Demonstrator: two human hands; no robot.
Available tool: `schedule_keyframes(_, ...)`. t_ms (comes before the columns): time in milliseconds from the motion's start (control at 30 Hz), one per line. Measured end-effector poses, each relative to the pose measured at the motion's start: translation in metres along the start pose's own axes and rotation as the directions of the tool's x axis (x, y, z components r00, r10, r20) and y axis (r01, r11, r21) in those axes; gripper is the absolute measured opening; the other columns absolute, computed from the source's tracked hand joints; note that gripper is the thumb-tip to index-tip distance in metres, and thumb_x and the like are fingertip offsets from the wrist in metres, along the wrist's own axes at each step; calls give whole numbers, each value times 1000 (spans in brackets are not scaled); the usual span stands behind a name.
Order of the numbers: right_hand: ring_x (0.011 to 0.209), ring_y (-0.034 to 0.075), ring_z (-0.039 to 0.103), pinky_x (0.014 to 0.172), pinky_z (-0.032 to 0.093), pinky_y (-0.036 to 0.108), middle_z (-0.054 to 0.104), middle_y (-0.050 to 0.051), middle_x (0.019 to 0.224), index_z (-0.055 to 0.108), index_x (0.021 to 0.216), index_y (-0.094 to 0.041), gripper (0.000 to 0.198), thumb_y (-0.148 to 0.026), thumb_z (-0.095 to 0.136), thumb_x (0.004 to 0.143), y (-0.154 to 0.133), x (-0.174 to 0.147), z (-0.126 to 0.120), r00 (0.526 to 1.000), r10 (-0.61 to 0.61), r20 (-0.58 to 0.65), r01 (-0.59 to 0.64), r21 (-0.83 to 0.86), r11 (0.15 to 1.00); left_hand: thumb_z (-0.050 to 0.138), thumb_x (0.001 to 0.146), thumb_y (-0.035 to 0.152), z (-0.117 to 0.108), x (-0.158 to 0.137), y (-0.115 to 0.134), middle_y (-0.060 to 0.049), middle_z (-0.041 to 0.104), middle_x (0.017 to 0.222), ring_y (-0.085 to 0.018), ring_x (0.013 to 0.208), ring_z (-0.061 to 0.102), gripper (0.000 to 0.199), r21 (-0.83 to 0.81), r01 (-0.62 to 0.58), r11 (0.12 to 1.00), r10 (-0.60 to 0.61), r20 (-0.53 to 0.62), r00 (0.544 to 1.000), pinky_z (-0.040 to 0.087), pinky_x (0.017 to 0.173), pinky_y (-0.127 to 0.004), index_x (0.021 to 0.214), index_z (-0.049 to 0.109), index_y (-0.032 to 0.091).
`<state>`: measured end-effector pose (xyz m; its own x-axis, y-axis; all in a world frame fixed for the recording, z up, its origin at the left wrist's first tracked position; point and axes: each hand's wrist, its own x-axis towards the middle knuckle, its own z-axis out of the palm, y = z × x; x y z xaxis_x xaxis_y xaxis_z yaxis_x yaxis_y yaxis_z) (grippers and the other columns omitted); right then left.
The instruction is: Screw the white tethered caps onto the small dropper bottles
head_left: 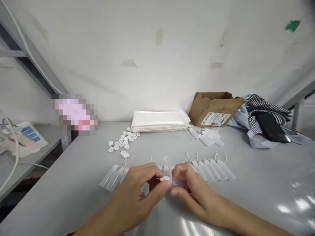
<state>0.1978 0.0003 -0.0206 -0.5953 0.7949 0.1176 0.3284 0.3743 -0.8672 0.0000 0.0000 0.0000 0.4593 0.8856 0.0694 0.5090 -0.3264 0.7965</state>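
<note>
Close to the table's front, my left hand (140, 188) pinches a small white cap (165, 178) between thumb and fingers. My right hand (198, 193) is closed round a translucent tube (179, 182) whose far part is hidden by the fingers. A white cord stands up where cap and tube meet; I cannot tell whether they touch. Behind my right hand lies a row of translucent tubes (216, 170) with white cords at their upper ends. More such tubes (112, 178) lie to the left, partly covered by my left hand.
Loose white caps (124, 140) lie scattered at back left. A stack of white sheets or envelopes (161, 121) is against the wall. To its right are a pile of tubes (208, 136), a cardboard box (219, 109) and striped cloth (268, 108). A side table (49, 134) stands left.
</note>
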Motion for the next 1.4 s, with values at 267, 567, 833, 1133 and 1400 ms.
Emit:
schedule_keyframes(267, 74, 14, 40, 69, 39, 26, 41, -1, 82, 36, 96, -23, 13, -34, 42, 95, -3, -4, -9, 994, 98, 57, -105, 123, 987, 49, 90, 14, 1, 3, -3, 0, 63, 84, -14, 78, 56, 11, 89, -386, 918, 393, -79, 916, 45, 74, -26, 94, 56, 21)
schedule_keyframes(567, 49, 12, 32, 48, 30, 22, 34, -8, 62, 27, 106, -24, 19, -35, 38, 96, 24, 12, -42, 936, 28, -351, -77, -126, 989, 50, 83, 50, -82, 21, -62, -4, 69, 98, -25, 94, 60, 32, 416, 217, 883, -128, -232, 964, 45, 73, -31, 94, 66, 24)
schedule_keyframes(833, 51, 16, 46, 55, 40, 29, 60, 7, 84, 29, 108, -19, 30, -45, 33, 93, 58, 24, -91, 826, 47, -561, -318, -396, 862, 56, 74, 40, -84, 24, -85, -3, 68, 78, -26, 88, 60, 20, 505, 249, 827, -187, -170, 967, 44, 71, -31, 78, 66, 23)
schedule_keyframes(1133, 52, 23, 51, 53, 32, 28, 54, 1, 54, 43, 101, -17, 31, -45, 33, 92, 79, 18, -125, 759, 94, -644, -501, -486, 716, 52, 73, 42, -78, 28, -99, -5, 67, 72, -29, 82, 60, 24, 514, 237, 824, -182, -156, 971, 42, 68, -33, 75, 67, 23)
schedule_keyframes(1400, 51, 25, 52, 51, 30, 27, 53, 1, 51, 42, 111, -14, 43, -51, 36, 91, 92, 17, -131, 691, 125, -712, -607, -477, 636, 49, 79, 50, -73, 30, -93, -3, 66, 74, -28, 85, 59, 33, 501, 255, 827, -215, -136, 967, 42, 69, -32, 87, 67, 23)
